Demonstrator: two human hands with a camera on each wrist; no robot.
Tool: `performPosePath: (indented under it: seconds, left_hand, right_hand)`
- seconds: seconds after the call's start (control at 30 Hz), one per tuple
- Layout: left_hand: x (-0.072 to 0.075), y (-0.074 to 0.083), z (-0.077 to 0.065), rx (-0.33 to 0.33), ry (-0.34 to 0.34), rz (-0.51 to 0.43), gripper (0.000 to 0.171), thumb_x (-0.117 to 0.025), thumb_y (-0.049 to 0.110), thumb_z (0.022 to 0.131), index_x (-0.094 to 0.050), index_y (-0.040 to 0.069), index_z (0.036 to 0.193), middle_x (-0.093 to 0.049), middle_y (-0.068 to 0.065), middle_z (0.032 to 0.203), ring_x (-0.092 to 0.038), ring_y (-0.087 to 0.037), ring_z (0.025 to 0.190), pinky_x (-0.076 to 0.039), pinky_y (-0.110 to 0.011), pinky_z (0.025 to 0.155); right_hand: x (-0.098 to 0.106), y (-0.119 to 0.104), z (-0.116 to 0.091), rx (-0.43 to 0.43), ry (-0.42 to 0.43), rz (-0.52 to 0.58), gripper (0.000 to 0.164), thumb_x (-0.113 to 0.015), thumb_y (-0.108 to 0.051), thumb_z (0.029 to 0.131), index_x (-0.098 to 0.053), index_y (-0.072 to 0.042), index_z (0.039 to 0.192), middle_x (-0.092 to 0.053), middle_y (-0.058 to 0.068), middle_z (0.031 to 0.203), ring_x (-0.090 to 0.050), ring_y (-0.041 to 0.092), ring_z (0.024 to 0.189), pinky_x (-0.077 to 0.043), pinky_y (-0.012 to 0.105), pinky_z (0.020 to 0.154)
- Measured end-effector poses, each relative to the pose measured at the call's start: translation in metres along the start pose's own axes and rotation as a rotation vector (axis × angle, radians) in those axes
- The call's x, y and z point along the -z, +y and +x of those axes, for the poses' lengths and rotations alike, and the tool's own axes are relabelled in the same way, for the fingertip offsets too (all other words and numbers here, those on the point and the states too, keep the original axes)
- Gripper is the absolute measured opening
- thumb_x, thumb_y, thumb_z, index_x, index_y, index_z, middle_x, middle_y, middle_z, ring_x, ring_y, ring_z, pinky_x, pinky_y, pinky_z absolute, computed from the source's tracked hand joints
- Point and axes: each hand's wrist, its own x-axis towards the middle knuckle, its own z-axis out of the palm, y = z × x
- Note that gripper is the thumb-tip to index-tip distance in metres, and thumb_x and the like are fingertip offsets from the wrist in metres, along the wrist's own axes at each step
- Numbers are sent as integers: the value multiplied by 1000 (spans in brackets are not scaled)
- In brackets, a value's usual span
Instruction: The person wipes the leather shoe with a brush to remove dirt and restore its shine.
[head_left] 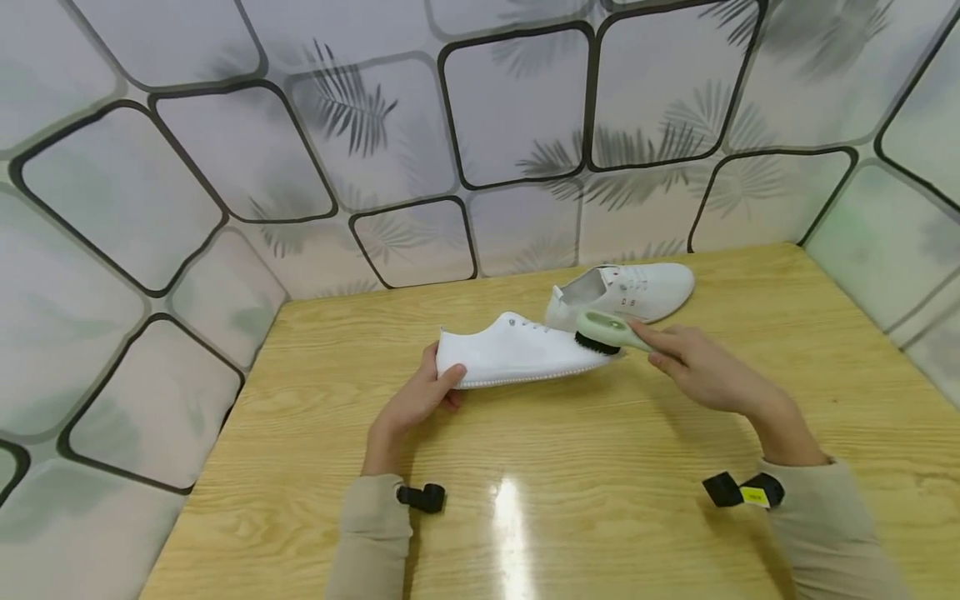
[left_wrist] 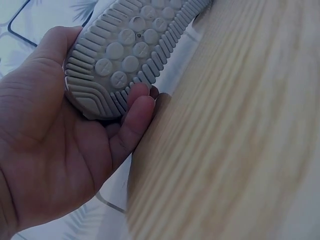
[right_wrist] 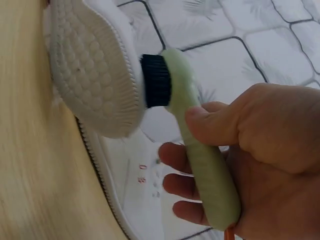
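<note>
My left hand (head_left: 420,400) grips a white shoe (head_left: 510,354) by its heel, with the toe pointing right. In the left wrist view the fingers and thumb wrap the heel end of the studded sole (left_wrist: 125,55). My right hand (head_left: 701,367) holds a pale green brush (head_left: 611,329) by its handle, thumb along the top of the grip. The dark bristles (right_wrist: 156,80) press against the toe of the held shoe in the right wrist view. Behind it, a second white shoe (head_left: 652,287) with small letters on its side rests on the table.
The wooden table (head_left: 300,467) fills the space below the hands. A patterned backdrop (head_left: 517,108) of dark-lined squares and leaves stands along its back and sides. Black wrist bands (head_left: 423,497) sit on both sleeves.
</note>
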Motion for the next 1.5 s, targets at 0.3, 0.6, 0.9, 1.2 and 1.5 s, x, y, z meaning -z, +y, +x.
performPosePath:
  seconds: [0.3, 0.6, 0.9, 1.2, 1.5]
  left_hand:
    - [4, -4, -3, -23, -47, 20, 73, -41, 36, 107, 3, 5, 155, -51, -22, 112, -59, -24, 84, -53, -32, 76]
    - [6, -1, -5, -75, -106, 12, 61, -56, 28, 103, -23, -1, 145, -52, -18, 106, -58, -24, 82, -53, -35, 77]
    - [6, 3, -6, -99, -31, 104, 63, -64, 35, 98, -33, 2, 142, -54, -13, 115, -55, -21, 96, -48, -35, 85]
    - [3, 6, -5, -90, 45, 171, 71, -66, 39, 96, -33, 3, 147, -54, -13, 129, -51, -24, 112, -40, -42, 101]
    - [1, 6, -4, -96, 20, 150, 80, -70, 34, 94, -26, 2, 152, -51, -16, 135, -52, -25, 116, -41, -44, 104]
  right_hand:
    - [2, -1, -3, -124, -39, -26, 51, -46, -9, 105, -29, 0, 153, -54, 13, 92, -46, 22, 79, -39, 38, 71]
    - [10, -14, -10, -94, -99, -26, 52, -48, -12, 105, -32, -7, 155, -58, 13, 103, -50, 23, 85, -43, 38, 73]
    - [6, -15, -5, -37, -116, -4, 54, -51, -13, 104, -31, -3, 154, -47, 31, 142, -47, 46, 128, -41, 61, 98]
    - [6, -8, -7, -99, -132, 0, 58, -53, -10, 102, -28, 5, 152, -38, 35, 147, -42, 49, 131, -39, 63, 100]
    - [10, -7, -13, -116, -198, -6, 60, -60, -11, 99, -33, 6, 150, -51, 31, 138, -55, 36, 116, -48, 51, 88]
